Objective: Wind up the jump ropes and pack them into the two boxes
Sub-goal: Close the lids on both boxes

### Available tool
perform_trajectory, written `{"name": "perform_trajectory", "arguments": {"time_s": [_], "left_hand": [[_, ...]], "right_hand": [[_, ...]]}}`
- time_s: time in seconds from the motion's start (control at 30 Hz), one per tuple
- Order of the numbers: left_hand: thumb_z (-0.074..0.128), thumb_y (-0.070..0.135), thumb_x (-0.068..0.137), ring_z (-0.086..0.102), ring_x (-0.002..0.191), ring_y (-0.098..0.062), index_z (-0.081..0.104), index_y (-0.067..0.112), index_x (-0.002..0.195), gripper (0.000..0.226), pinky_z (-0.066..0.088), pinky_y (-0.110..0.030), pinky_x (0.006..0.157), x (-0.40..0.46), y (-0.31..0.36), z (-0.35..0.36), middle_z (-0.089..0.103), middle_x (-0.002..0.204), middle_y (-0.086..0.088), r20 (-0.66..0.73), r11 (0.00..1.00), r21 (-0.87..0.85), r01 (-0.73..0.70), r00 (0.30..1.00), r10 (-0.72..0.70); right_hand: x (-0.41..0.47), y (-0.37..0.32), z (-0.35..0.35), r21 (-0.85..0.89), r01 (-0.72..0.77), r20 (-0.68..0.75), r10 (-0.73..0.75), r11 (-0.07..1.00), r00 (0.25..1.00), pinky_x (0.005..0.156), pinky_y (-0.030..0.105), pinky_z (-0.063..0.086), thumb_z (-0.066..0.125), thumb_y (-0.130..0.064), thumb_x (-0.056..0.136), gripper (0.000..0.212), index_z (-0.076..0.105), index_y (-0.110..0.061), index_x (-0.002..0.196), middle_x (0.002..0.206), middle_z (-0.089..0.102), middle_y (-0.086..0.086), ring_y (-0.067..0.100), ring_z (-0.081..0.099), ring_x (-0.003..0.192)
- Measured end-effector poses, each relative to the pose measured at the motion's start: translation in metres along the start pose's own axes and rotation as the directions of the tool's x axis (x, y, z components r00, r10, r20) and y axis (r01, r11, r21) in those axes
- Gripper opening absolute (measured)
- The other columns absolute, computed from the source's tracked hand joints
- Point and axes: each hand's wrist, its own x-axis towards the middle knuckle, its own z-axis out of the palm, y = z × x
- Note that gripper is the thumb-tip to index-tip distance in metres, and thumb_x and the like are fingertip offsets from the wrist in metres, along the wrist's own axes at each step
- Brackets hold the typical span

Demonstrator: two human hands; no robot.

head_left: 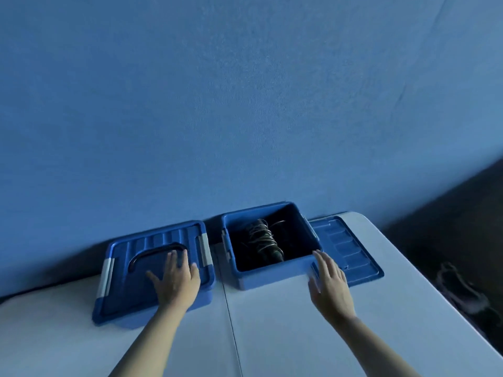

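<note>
Under your left hand (177,281) the closed box (152,270) is blue, its ribbed lid (158,240) a deeper blue with pale grey clips (204,248) and a black handle (155,253). Beyond your right hand (330,281) the open box (272,276) is blue with a dark inside, holding a dark jump rope bundle (265,240) wound in pale cord. Its ribbed blue lid (351,248) lies on the white desk (272,336). The backdrop (245,104) is plain blue.

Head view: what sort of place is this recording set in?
Probably a staged recording setup rather than a lived-in room: a plain white folding table against a blue fabric backdrop, bearing two blue storage boxes, one lidded, one open.
</note>
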Motion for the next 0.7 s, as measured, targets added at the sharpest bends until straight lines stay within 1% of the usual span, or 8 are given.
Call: {"name": "perform_trajectory", "arguments": {"time_s": [0.07, 0.13, 0.2, 0.27, 0.37, 0.43, 0.57, 0.7], "left_hand": [[0.027, 0.038, 0.095, 0.04, 0.137, -0.027, 0.05, 0.008, 0.135, 0.055, 0.021, -0.067, 0.107, -0.006, 0.034, 0.008, 0.045, 0.145, -0.014, -0.085, 0.992, -0.104, -0.072, 0.994, 0.063], [0.031, 0.039, 0.091, 0.053, 0.124, -0.034, 0.057, 0.002, 0.127, 0.057, 0.029, -0.066, 0.103, -0.012, 0.066, 0.016, 0.056, 0.134, -0.015, -0.155, 0.98, -0.121, -0.157, 0.978, 0.137], [0.029, 0.041, 0.096, 0.046, 0.131, -0.029, 0.045, 0.004, 0.139, 0.058, 0.021, -0.058, 0.113, -0.017, 0.093, 0.026, 0.048, 0.144, -0.01, -0.122, 0.98, -0.15, -0.134, 0.986, 0.116], [0.033, 0.036, 0.101, 0.031, 0.141, -0.024, 0.027, 0.007, 0.148, 0.057, 0.014, -0.048, 0.118, -0.017, 0.111, 0.036, 0.029, 0.155, -0.007, -0.057, 0.987, -0.146, -0.072, 0.996, 0.064], [0.044, 0.02, 0.098, 0.039, 0.135, -0.032, 0.025, -0.002, 0.147, 0.056, 0.014, -0.045, 0.118, -0.015, 0.121, 0.047, 0.031, 0.153, -0.015, -0.115, 0.989, -0.141, -0.048, 0.993, 0.032], [0.044, 0.01, 0.097, 0.037, 0.137, -0.03, 0.022, -0.004, 0.147, 0.056, 0.016, -0.036, 0.116, -0.014, 0.121, 0.053, 0.028, 0.153, -0.018, -0.124, 0.963, -0.267, -0.022, 0.992, -0.012], [0.034, 0.003, 0.099, 0.019, 0.145, -0.023, 0.011, -0.002, 0.149, 0.055, 0.008, -0.003, 0.1, -0.017, 0.123, 0.056, 0.011, 0.158, -0.014, -0.115, 0.927, -0.374, -0.01, 0.993, -0.036], [0.032, -0.001, 0.099, 0.018, 0.145, -0.023, 0.006, -0.003, 0.149, 0.057, 0.002, 0.006, 0.094, -0.016, 0.122, 0.063, 0.005, 0.159, -0.015, -0.119, 0.927, -0.374, -0.009, 0.992, -0.039]], "right_hand": [[0.012, 0.032, 0.0, -0.021, -0.086, 0.073, 0.088, 0.996, 0.993, 0.106, 0.041, 0.035, 0.065, -0.017, 0.083, 0.059, 0.043, -0.005, 0.136, 0.142, 0.045, 0.012, 0.03, 0.044, 0.13], [0.025, 0.06, 0.004, -0.079, -0.102, 0.187, 0.115, 0.992, 0.976, 0.112, 0.039, 0.026, 0.062, -0.029, 0.086, 0.064, 0.036, -0.009, 0.141, 0.15, 0.033, 0.008, 0.027, 0.033, 0.137], [0.036, 0.081, 0.011, -0.165, -0.089, 0.308, 0.137, 0.982, 0.941, 0.116, 0.038, 0.016, 0.057, -0.043, 0.086, 0.072, 0.027, -0.016, 0.146, 0.156, 0.019, 0.003, 0.021, 0.021, 0.143], [0.045, 0.095, 0.017, -0.212, -0.089, 0.408, 0.171, 0.973, 0.897, 0.117, 0.039, 0.01, 0.055, -0.052, 0.085, 0.078, 0.021, -0.02, 0.147, 0.158, 0.011, 0.001, 0.018, 0.012, 0.145], [0.055, 0.108, 0.024, -0.23, -0.076, 0.527, 0.19, 0.97, 0.828, 0.118, 0.046, 0.008, 0.055, -0.053, 0.084, 0.083, 0.016, -0.021, 0.149, 0.159, 0.004, 0.001, 0.017, 0.006, 0.146], [0.057, 0.115, 0.028, -0.237, -0.057, 0.562, 0.184, 0.97, 0.806, 0.116, 0.05, 0.009, 0.056, -0.058, 0.081, 0.087, 0.014, -0.022, 0.149, 0.158, 0.006, -0.003, 0.016, 0.008, 0.146], [0.057, 0.124, 0.032, -0.178, -0.015, 0.556, 0.113, 0.984, 0.824, 0.113, 0.045, 0.025, 0.064, -0.057, 0.074, 0.088, 0.027, -0.02, 0.145, 0.154, 0.019, -0.009, 0.016, 0.024, 0.139], [0.052, 0.128, 0.029, -0.183, 0.077, 0.57, 0.042, 0.98, 0.821, 0.105, 0.039, 0.039, 0.062, -0.047, 0.073, 0.082, 0.032, -0.014, 0.142, 0.151, 0.023, 0.002, 0.022, 0.028, 0.133]]}}
